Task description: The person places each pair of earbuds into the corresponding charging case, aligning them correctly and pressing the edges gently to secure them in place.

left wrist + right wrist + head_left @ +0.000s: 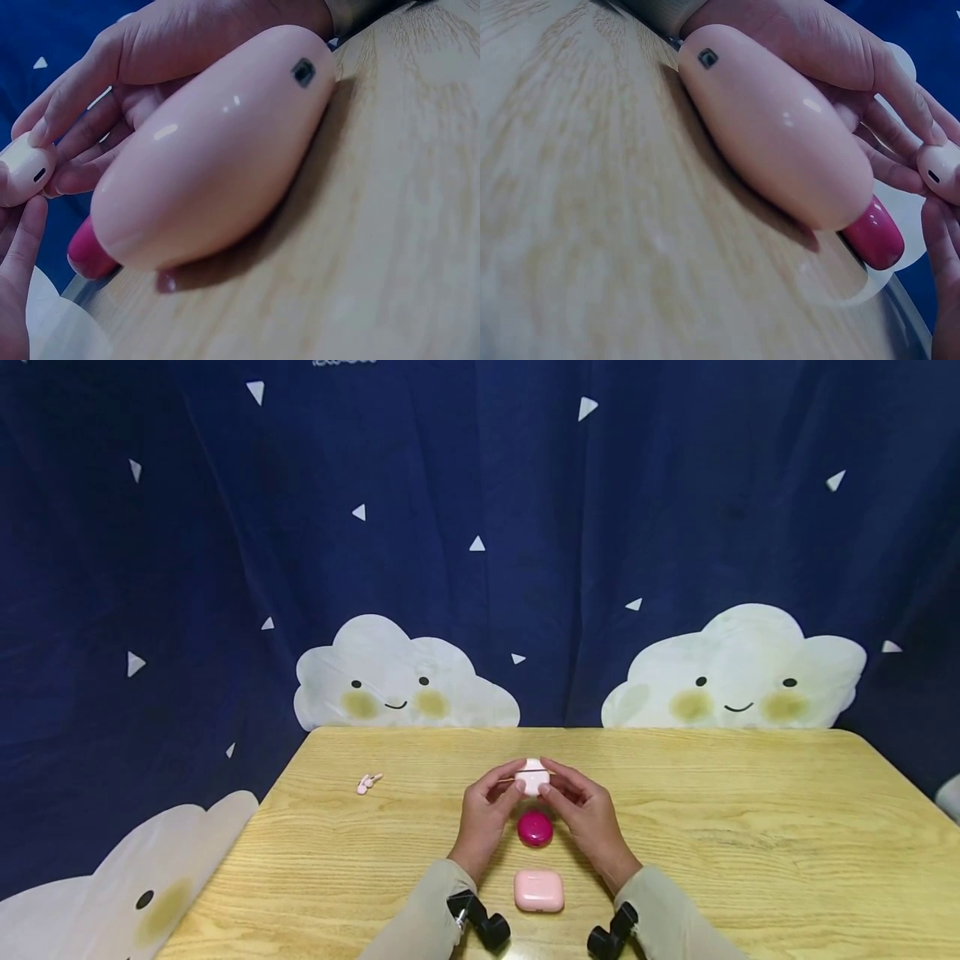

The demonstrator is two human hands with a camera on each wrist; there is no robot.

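Note:
Both hands hold a small pale pink earbud case [532, 782] above the table, in front of the body. My left hand [483, 818] pinches its left side between thumb and fingers, and my right hand [591, 820] does the same on the right. A dark seam runs across the case just below its top; a charging port shows on its underside in both wrist views. Just below the hands lies a round magenta case [535, 829]. Closer to the body, between the forearms, a glossy pink earbud case [538, 892] lies on the table.
Toward the back left of the wooden table [750, 843] lie a pair of small pale pink earbuds [367, 783]. Behind the table hangs a dark blue curtain [480, 468] with clouds and triangles. Black wrist cameras [491, 932] sit on the sleeves, close to the pink case.

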